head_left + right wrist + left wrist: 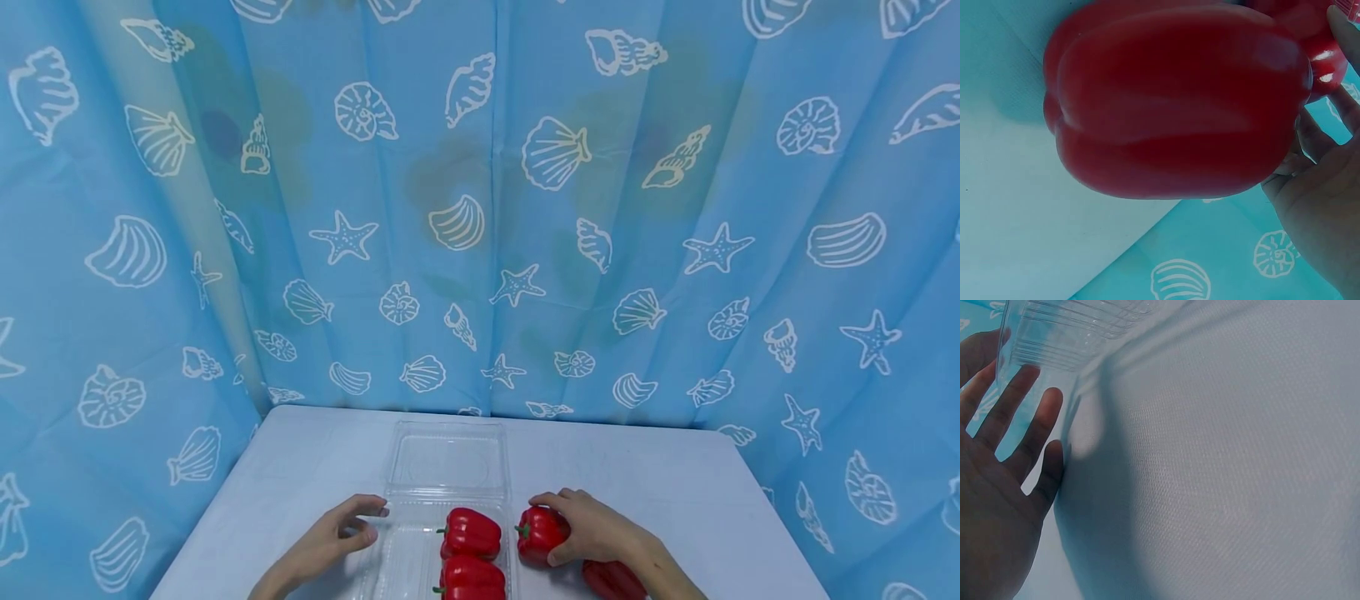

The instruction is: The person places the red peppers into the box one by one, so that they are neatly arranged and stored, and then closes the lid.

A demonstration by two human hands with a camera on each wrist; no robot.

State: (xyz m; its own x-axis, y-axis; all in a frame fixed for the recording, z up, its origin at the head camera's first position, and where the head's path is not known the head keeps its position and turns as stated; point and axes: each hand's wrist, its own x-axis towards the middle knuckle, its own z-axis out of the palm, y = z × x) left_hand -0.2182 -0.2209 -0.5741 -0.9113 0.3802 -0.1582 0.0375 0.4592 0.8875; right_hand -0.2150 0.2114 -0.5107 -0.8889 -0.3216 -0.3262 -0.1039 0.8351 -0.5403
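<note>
My right hand (pixel 596 527) grips a red bell pepper (pixel 538 536) just right of the clear plastic container, fingers over its far side and thumb at its near side. Another red bell pepper (pixel 611 581) lies beneath the right wrist; it looms large in the right wrist view (pixel 1179 106), partly covering the gripped one (pixel 1329 69). Two more red peppers (pixel 471 533) sit one behind the other in the right part of the container (pixel 401 550). My left hand (pixel 330 537), fingers loosely spread and holding nothing, is beside the container's left edge.
The container's clear lid (pixel 450 460) lies folded back behind its base. Everything stands on a white-covered table (pixel 315 442). A blue curtain with white shells (pixel 480 250) hangs behind the table and along both sides.
</note>
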